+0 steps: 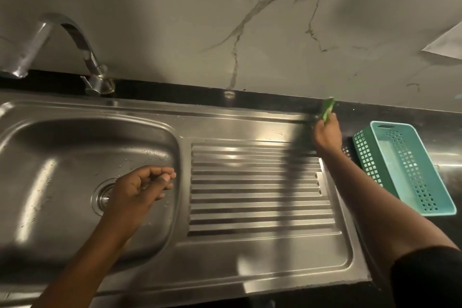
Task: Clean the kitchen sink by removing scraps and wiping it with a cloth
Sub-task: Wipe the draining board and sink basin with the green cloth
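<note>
A stainless steel sink [225, 117] fills the lower left, with its basin on the left and a ribbed draining board [255, 190] on the right. My left hand [142, 187] hovers over the basin beside the round drain [102, 197], fingers loosely curled, and I see nothing in it. My right hand [327, 135] reaches to the far right corner of the draining board and pinches a green scrap [328, 107] that sticks up above the fingers. A few water drops lie on the basin wall. No cloth is in view.
A curved chrome tap [75, 40] stands behind the basin on the black counter [175, 94]. A teal perforated plastic basket [405, 165] sits on the counter right of the sink, close to my right forearm. A marbled wall rises behind.
</note>
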